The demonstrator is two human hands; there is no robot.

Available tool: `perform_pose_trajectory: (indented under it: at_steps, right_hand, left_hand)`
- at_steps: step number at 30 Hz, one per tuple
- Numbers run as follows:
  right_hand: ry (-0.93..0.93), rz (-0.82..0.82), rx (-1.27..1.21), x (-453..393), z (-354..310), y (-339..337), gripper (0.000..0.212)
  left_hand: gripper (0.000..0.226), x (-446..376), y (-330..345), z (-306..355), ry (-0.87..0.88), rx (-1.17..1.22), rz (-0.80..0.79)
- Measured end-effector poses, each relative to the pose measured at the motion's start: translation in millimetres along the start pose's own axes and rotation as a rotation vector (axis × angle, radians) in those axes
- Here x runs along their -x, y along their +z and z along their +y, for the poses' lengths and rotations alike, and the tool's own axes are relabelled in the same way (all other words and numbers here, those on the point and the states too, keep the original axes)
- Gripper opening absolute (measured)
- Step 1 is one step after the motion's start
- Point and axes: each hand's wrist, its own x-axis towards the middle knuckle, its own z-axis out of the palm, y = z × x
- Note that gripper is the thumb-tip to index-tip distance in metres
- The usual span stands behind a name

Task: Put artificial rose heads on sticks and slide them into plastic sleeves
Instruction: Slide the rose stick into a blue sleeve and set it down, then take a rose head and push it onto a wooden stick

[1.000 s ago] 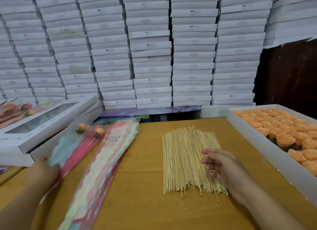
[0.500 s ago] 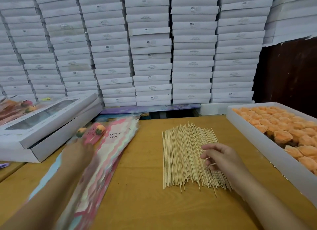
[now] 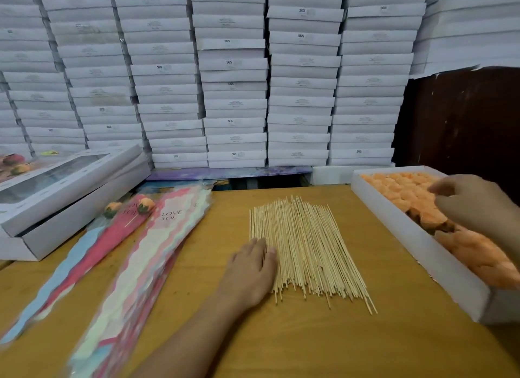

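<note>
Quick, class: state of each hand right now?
Left hand: open, fingers resting flat on the sticks.
Right hand: over the rose heads, blurred; grip cannot be told.

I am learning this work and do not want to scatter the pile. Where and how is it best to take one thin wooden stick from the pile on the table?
Probably take a thin wooden stick at its near end, from your side of the yellow wooden table. There some tips jut singly past the pile, so thumb and finger can pinch one alone.
</note>
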Motion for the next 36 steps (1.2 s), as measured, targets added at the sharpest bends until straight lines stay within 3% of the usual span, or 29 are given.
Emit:
perform_pose_trajectory:
  at_steps: [3,7,11,15,21,28,30,33,36]
  right_hand:
    - [0.085,-0.131,0.151,-14.7,43.6,5.9,0.016]
    - [0.025,-0.279,0.096,-6.6,70.7,29.1,0.032]
    - [0.001,-0.345,0.180,-5.4,58.2,35.3,0.028]
    - [-0.074,-0.423,0.415,-12.3,48.0,28.9,0.028]
    - [-0.148,-0.658,0.312,-10.8,39.0,14.1,0.030]
    - [-0.123,-0.441,0.536,-12.7,31.8,28.3,0.021]
    - [-0.044,-0.344,0.485,-17.8,28.8,23.1,0.017]
    - [0.043,-0.204,0.376,-24.7,16.9,8.1,0.031]
    - [0.014,0.020,0.139,-8.8,-12.1,-1.9,0.042]
  left_hand:
    - [0.056,0.3,-1.1,-2.0,-0.012,0.156,0.123]
    - [0.045,0.7,-2.4,-2.1,0.009,0.205,0.161]
    - [0.038,0.4,-2.1,-2.4,0.023,0.195,0.165]
    - [0.041,1.6,-3.0,-2.6,0.015,0.223,0.187]
    - [0.038,1.2,-3.3,-2.9,0.012,0.208,0.170]
    - [0.033,1.3,-5.5,-1.2,-0.005,0.210,0.165]
    - [0.032,1.4,-5.4,-1.6,-0.010,0.211,0.153]
    - [0.038,2.9,-7.8,0.5,-0.039,0.235,0.167]
    - [0.040,6.8,-15.5,5.6,-0.010,0.294,0.275]
